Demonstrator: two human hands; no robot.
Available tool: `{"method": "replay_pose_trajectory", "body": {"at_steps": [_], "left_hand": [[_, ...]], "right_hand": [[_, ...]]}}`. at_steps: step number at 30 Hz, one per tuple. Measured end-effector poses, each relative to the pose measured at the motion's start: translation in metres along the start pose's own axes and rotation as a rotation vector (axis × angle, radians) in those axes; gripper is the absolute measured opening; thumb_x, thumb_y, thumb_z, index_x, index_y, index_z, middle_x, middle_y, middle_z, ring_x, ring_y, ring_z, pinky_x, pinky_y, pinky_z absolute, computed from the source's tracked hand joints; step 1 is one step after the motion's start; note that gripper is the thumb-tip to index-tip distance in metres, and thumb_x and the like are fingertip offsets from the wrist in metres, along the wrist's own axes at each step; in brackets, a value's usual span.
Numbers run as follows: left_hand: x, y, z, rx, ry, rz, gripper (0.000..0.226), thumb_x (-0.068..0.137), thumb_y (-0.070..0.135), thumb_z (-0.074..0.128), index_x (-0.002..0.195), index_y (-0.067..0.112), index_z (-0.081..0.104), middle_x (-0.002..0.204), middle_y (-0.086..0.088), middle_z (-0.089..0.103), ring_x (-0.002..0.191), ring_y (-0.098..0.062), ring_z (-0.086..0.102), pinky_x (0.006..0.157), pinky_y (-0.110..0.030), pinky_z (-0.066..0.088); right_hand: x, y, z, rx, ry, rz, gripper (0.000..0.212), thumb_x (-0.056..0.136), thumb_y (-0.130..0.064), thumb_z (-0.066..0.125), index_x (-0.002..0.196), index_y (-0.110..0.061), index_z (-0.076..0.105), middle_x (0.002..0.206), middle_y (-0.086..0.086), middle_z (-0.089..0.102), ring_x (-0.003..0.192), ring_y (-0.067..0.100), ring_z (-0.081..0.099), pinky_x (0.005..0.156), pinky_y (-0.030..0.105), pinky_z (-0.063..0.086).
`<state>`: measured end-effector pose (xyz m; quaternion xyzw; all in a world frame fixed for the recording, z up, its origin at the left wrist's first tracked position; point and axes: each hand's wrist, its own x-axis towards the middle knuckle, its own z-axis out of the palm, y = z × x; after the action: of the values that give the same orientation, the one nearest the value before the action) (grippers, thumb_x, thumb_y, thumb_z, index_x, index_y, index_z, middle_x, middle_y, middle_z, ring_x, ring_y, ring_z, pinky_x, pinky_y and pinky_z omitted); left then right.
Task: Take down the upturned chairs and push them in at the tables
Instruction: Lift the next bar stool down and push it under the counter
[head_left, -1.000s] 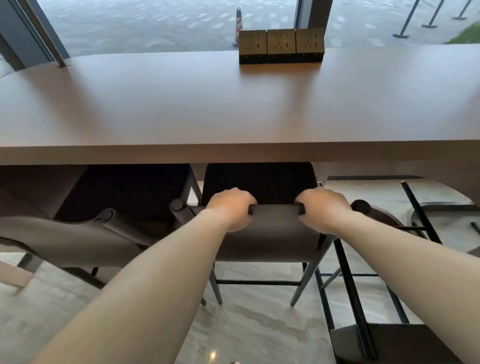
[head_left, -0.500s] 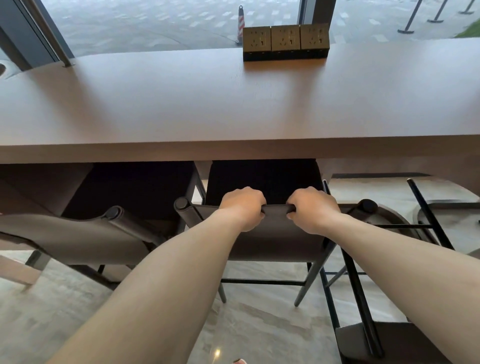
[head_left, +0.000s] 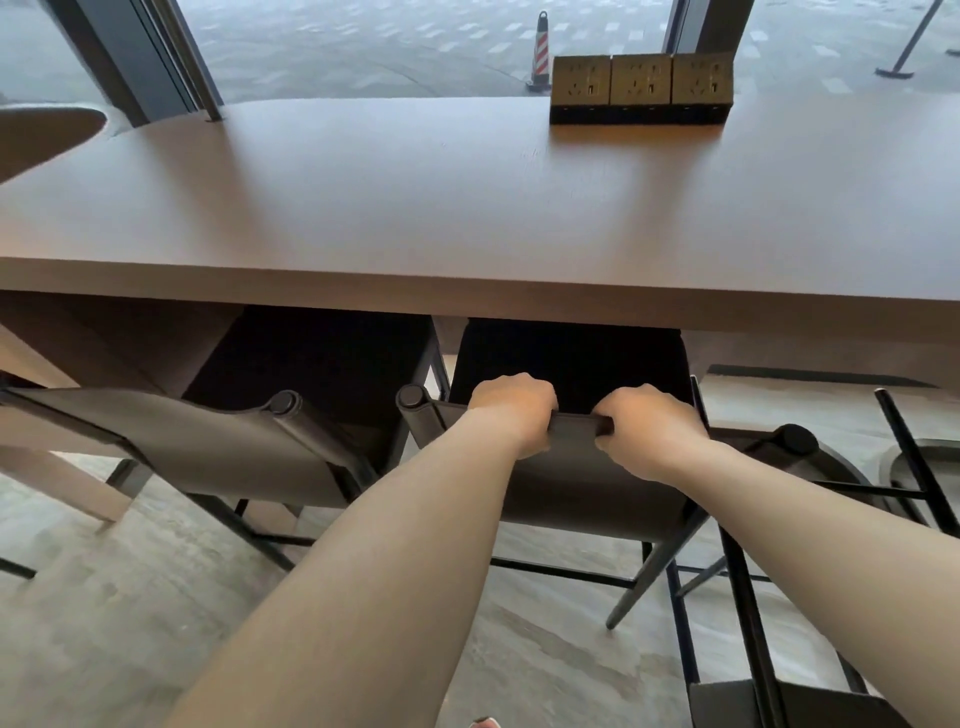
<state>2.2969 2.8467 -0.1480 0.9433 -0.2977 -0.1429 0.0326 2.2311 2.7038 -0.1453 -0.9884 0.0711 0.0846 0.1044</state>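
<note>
Brown chair (head_left: 566, 483) going in under the table (head_left: 415, 218).
I see both hands (head_left: 511, 413) (head_left: 647, 428) clamped on its backrest; seat ahead of fingers, next a straight shove.

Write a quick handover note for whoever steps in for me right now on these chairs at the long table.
Left hand and right hand: both closed over the top edge of the middle chair's backrest, close together.
That chair stands on its feet, its seat already under the long table.
The chair to the left is also upright and tucked in.
On the right, another chair shows only in part; whether it is pushed in I cannot tell.
Left to do: let go here if it is fully in, then check the right side.
</note>
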Motion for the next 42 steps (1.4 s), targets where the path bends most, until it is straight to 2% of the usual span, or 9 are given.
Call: {"method": "replay_pose_trajectory", "body": {"at_steps": [16, 20, 23, 26, 29, 34, 36, 40, 42], "left_hand": [[-0.011, 0.001, 0.001, 0.093, -0.001, -0.053, 0.011, 0.092, 0.014, 0.058, 0.096, 0.017, 0.068, 0.081, -0.003, 0.064, 0.07, -0.021, 0.061, 0.06, -0.032, 0.043], [-0.011, 0.018, -0.001, -0.039, 0.074, 0.004, 0.019, 0.088, 0.01, 0.055, 0.097, 0.022, 0.067, 0.073, 0.002, 0.059, 0.063, -0.017, 0.056, 0.053, -0.028, 0.042], [-0.011, 0.046, 0.001, -0.179, 0.121, 0.058, 0.022, 0.09, 0.013, 0.054, 0.103, 0.026, 0.066, 0.078, 0.004, 0.063, 0.063, -0.013, 0.057, 0.05, -0.026, 0.041], [-0.013, 0.079, 0.007, -0.333, 0.184, 0.083, 0.028, 0.094, 0.018, 0.053, 0.119, 0.027, 0.063, 0.1, 0.004, 0.068, 0.079, -0.014, 0.062, 0.065, -0.028, 0.053], [-0.018, 0.105, 0.014, -0.339, 0.238, 0.126, 0.037, 0.092, 0.02, 0.056, 0.129, 0.027, 0.057, 0.116, 0.003, 0.064, 0.097, -0.017, 0.061, 0.084, -0.035, 0.054], [-0.03, 0.14, 0.031, -0.306, 0.31, 0.132, 0.06, 0.088, 0.027, 0.06, 0.145, 0.029, 0.039, 0.149, 0.004, 0.042, 0.139, -0.018, 0.034, 0.117, -0.046, 0.022], [-0.037, 0.151, 0.039, -0.34, 0.296, 0.134, 0.064, 0.088, 0.03, 0.06, 0.147, 0.028, 0.034, 0.154, 0.003, 0.034, 0.144, -0.017, 0.024, 0.117, -0.044, 0.019], [-0.053, 0.171, 0.05, -0.444, 0.262, 0.175, 0.065, 0.086, 0.03, 0.062, 0.146, 0.03, 0.036, 0.152, 0.004, 0.036, 0.14, -0.018, 0.031, 0.11, -0.04, 0.034], [-0.062, 0.182, 0.056, -0.454, 0.228, 0.199, 0.066, 0.086, 0.028, 0.061, 0.146, 0.029, 0.035, 0.152, 0.005, 0.037, 0.138, -0.017, 0.034, 0.108, -0.037, 0.035]], "right_hand": [[-0.006, -0.009, 0.002, 0.02, -0.007, -0.027, 0.014, 0.094, -0.017, 0.06, 0.104, -0.02, 0.07, 0.083, 0.0, 0.065, 0.069, 0.018, 0.059, 0.054, 0.025, 0.041], [-0.011, 0.0, -0.004, 0.046, 0.052, -0.035, 0.013, 0.093, -0.016, 0.058, 0.098, -0.021, 0.069, 0.069, -0.006, 0.056, 0.057, 0.01, 0.051, 0.045, 0.022, 0.031], [-0.025, 0.018, -0.009, 0.071, 0.1, -0.033, 0.018, 0.093, -0.016, 0.055, 0.099, -0.025, 0.069, 0.074, -0.004, 0.062, 0.062, 0.015, 0.056, 0.046, 0.023, 0.032], [-0.045, 0.046, -0.012, 0.138, 0.168, -0.025, 0.021, 0.093, -0.016, 0.054, 0.106, -0.026, 0.068, 0.086, -0.003, 0.065, 0.076, 0.019, 0.06, 0.051, 0.023, 0.037], [-0.069, 0.07, -0.013, 0.17, 0.245, -0.045, 0.028, 0.092, -0.016, 0.056, 0.118, -0.022, 0.065, 0.105, -0.001, 0.065, 0.093, 0.022, 0.061, 0.068, 0.027, 0.044], [-0.111, 0.094, -0.01, 0.213, 0.356, -0.086, 0.032, 0.093, -0.016, 0.058, 0.124, -0.016, 0.063, 0.118, 0.001, 0.064, 0.101, 0.022, 0.061, 0.072, 0.025, 0.04], [-0.126, 0.101, -0.006, 0.228, 0.359, -0.049, 0.03, 0.094, -0.02, 0.057, 0.123, -0.017, 0.063, 0.114, 0.001, 0.064, 0.095, 0.02, 0.06, 0.07, 0.025, 0.037], [-0.155, 0.113, 0.001, 0.311, 0.31, 0.14, 0.026, 0.093, -0.024, 0.057, 0.117, -0.016, 0.063, 0.101, -0.001, 0.062, 0.097, 0.023, 0.06, 0.065, 0.026, 0.04], [-0.168, 0.114, 0.003, 0.438, 0.306, 0.303, 0.034, 0.091, -0.021, 0.059, 0.124, -0.013, 0.061, 0.111, 0.002, 0.064, 0.11, 0.025, 0.059, 0.081, 0.03, 0.048]]}}
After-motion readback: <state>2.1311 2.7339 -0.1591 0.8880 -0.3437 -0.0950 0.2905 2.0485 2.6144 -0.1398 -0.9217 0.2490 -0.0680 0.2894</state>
